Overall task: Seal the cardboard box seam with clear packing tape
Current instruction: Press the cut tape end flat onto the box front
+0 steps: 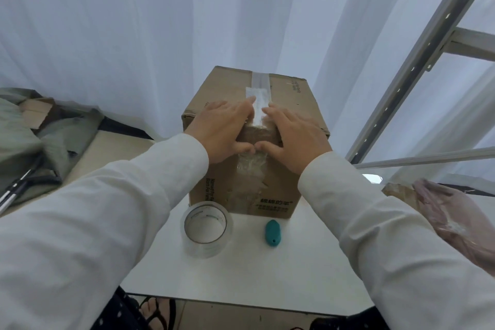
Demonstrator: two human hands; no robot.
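Your left hand (223, 128) and right hand (293, 132) press flat, grasping nothing, flanking the tape strip (258, 103) running away along the cardboard box (294, 104) seam.

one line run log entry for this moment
step: pressing tape strip onto cardboard box seam | left hand, right hand: flat on box, empty | tape roll, teal cutter: on table

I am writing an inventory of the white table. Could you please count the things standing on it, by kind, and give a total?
Cardboard box: 1
Roll of clear packing tape: 1
Small teal object: 1
Total: 3

Both hands, left and right, press flat on the box.
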